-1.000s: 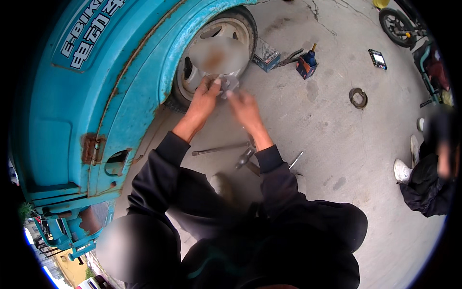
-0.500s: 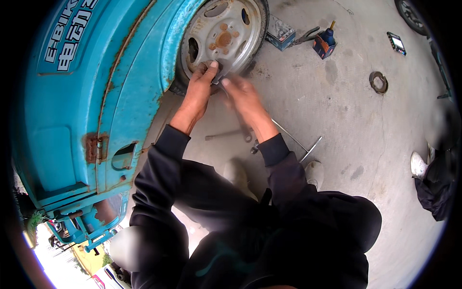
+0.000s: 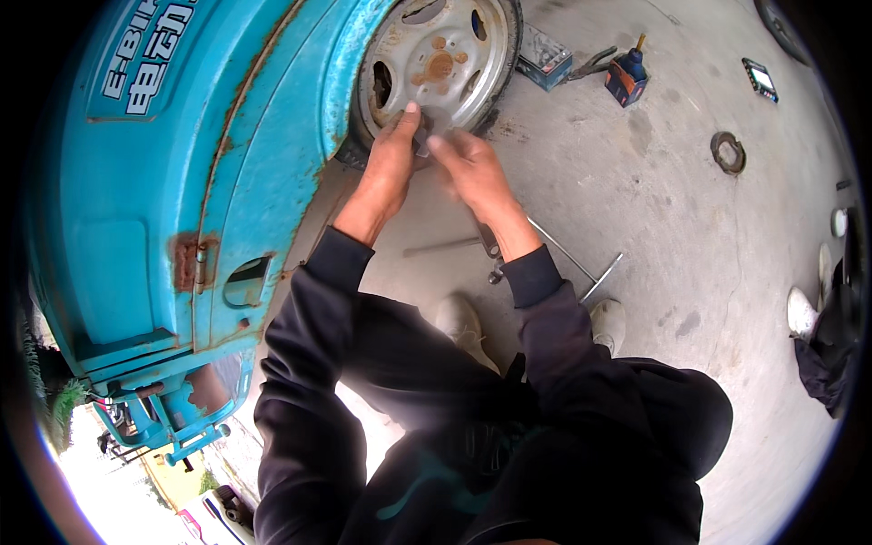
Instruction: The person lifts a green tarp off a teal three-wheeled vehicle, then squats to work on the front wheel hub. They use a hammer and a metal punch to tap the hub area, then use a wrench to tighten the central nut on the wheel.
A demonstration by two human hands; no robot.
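Observation:
Both hands meet in front of the lower rim of a grey steel wheel [image 3: 413,68] with rusty studs at its hub. My left hand [image 3: 391,168] is closed, thumb up, around a small dark flat piece [image 3: 421,143] whose kind I cannot make out. My right hand [image 3: 479,177], slightly blurred, is closed beside it, the fingertips close to that piece. Below the right palm shows the ring end of a wrench [image 3: 490,242]; the hand hides the rest of it.
The teal vehicle body [image 3: 263,163], rusty along its seams, stands at left. On the concrete lie a T-shaped metal bar [image 3: 601,277], pliers [image 3: 592,64], boxes [image 3: 543,59], a bottle [image 3: 631,64], a curved brake shoe [image 3: 728,153] and a handheld device [image 3: 760,80]. A person's shoe [image 3: 802,312] is at right.
My view has shifted slightly, so the scene sits further right. My right hand has turned a little, and the wrench's ring end has come closer beneath its wrist. The left hand keeps its grip.

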